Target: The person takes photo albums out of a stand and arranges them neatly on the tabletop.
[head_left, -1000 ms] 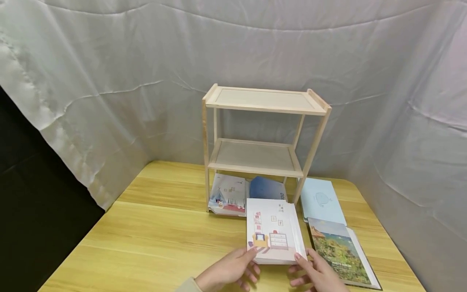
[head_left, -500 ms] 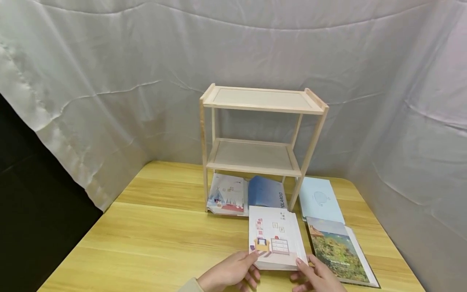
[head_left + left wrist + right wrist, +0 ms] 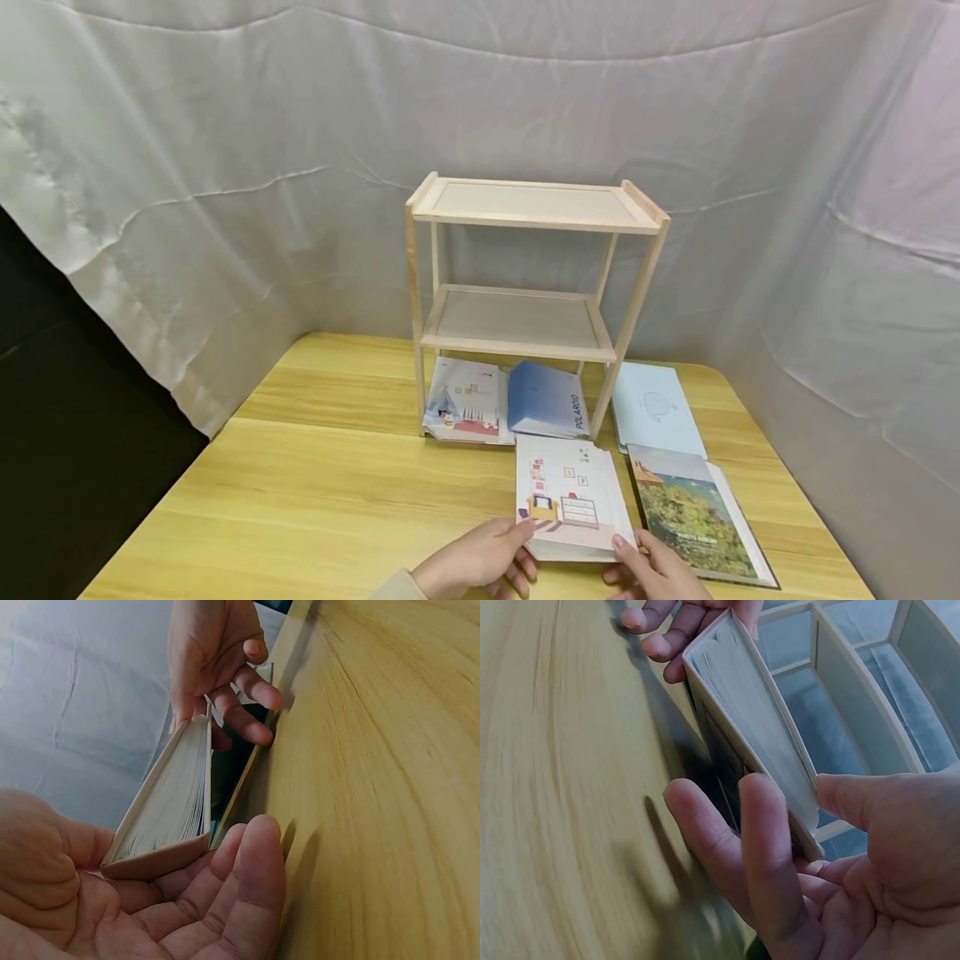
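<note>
White album [image 3: 573, 500] is being held over the table [image 3: 315, 500], at 6 o'clock from the rack [image 3: 517, 321], near end clear of the tabletop; can't tell if the far end is touching anything. Left hand [image 3: 480, 554] is pinching its 7 o'clock corner, right hand [image 3: 663, 571] its 5 o'clock corner, thumbs lying on top, some fingers supporting underneath, others sticking out loosely. Handling, my guess: it's going to be feeling stiff, moderately heavy for its thick page block, smooth and maybe slightly slippery, not fragile, though likely gaping if lifted by one cover. I'd be gripping the spine side at 9 o'clock plus both covers together at 3. Wrist views are showing the near page edges [image 3: 169, 799] and the fingers underneath, mostly hidden from above; only the head view is showing the cover print and whole layout. Clock centred on the white album there: blue album [image 3: 547, 400] is lying at about 11 to 12 and tent album [image 3: 465, 400] at 10, both at the rack's bottom; landscape album [image 3: 697, 517] is lying at 3, beside the right hand; pale book [image 3: 656, 408] is lying at 1, just beyond the landscape album. Grey curtain [image 3: 525, 100] is hanging behind at 12.
</note>
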The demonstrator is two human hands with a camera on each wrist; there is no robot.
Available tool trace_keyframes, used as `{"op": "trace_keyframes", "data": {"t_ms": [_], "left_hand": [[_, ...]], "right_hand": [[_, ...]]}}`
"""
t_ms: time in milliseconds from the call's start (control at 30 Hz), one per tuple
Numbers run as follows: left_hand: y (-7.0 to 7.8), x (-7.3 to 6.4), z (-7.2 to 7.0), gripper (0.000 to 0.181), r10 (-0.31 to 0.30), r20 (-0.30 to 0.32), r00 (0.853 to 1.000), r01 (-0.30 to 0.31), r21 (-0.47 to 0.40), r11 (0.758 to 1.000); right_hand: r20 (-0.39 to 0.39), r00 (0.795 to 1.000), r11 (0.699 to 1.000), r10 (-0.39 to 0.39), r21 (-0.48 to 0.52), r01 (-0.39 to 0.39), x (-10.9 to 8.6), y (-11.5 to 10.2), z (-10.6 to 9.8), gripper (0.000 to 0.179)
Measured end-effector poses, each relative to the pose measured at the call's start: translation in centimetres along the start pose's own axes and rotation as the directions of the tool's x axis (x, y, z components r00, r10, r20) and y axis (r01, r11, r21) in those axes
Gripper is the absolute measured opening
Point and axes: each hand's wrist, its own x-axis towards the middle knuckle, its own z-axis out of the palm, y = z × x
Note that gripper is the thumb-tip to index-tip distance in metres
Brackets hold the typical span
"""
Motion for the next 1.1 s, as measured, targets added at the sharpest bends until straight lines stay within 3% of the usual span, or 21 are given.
{"op": "trace_keyframes", "data": {"t_ms": [533, 800, 1100], "left_hand": [[-0.3, 0.2, -0.2, 0.054, 0.017, 0.04, 0.999, -0.019, 0.035, 0.999], [-0.5, 0.2, -0.8, 0.053, 0.021, 0.077, 0.997, -0.025, 0.053, 0.998], [-0.6, 0.2, -1.0, 0.046, 0.016, 0.114, 0.993, -0.021, 0.041, 0.999]], "right_hand": [[-0.048, 0.999, 0.984, 0.022, -0.177, -0.03, 0.5, 0.0, -0.2, 0.071], [0.001, 1.0, 0.99, -0.02, -0.143, 0.02, 0.6, 0.6, -0.6, 0.071], [-0.014, 1.0, 0.983, -0.021, -0.181, 0.018, 0.6, 1.2, -0.6, 0.072]]}}
